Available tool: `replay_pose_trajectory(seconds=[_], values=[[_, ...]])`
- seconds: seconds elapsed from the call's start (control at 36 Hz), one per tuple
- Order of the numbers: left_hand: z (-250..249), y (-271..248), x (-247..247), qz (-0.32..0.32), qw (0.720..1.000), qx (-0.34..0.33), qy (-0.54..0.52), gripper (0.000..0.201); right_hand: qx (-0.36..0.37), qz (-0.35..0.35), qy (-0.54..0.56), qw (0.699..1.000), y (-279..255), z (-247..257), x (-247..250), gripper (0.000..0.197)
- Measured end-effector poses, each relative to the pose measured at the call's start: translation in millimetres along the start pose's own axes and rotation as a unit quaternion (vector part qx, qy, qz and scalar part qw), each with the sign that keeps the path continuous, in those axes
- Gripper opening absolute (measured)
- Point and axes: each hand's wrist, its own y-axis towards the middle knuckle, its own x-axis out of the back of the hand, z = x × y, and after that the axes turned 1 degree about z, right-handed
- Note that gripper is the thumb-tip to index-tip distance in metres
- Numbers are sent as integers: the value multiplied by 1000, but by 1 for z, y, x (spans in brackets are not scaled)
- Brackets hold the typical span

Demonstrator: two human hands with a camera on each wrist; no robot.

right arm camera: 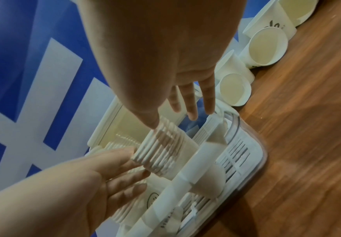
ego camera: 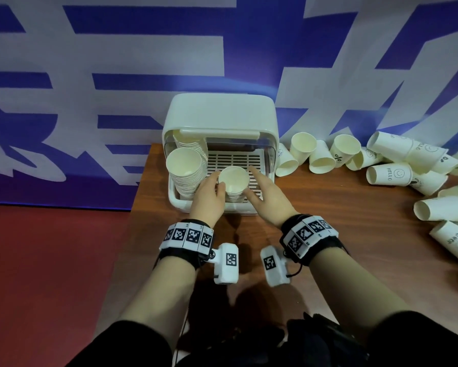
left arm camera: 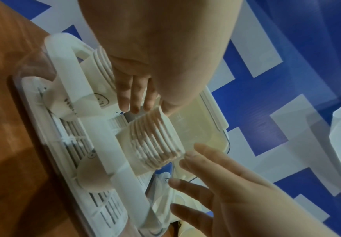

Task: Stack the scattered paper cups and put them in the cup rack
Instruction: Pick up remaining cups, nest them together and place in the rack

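Observation:
A white cup rack with a raised lid stands at the table's back. A tall stack of paper cups leans in its left side. A shorter stack stands upright on the slotted tray in the middle. My left hand touches this short stack from the left with straight fingers. My right hand is spread open just right of it, and its thumb tip meets the rims. Scattered loose cups lie on their sides to the right.
The wooden table ends close to the rack's left side, with red floor beyond. A blue and white banner hangs right behind the rack. More fallen cups crowd the far right edge.

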Motion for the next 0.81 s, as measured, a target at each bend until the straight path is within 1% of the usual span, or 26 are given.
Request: replay_pose_trajectory(seconds=[0.08,0.19,0.28,0.39,0.53,0.72,0.81], values=[[-10,-5,3,-17,1000,0,25,48,-8,-23,20,1000,-8,0,8,56],[-24,-14,3,-50,994,-61,78,50,-37,-64,61,995,-24,-3,20,51],[-33,-19,-3,-52,989,-98,98,51,-44,-92,100,990,-40,-6,26,55],[-47,-29,-16,-27,987,-120,104,52,-63,-124,125,982,-60,-18,33,59],[-64,-50,-37,28,990,-107,86,59,-74,-150,141,976,-90,-35,48,61],[-102,-75,-87,111,988,-67,85,62,-107,-162,121,973,-132,-68,96,59],[-121,-90,-114,139,985,-65,82,63,-130,-165,102,972,-153,-88,121,58]])
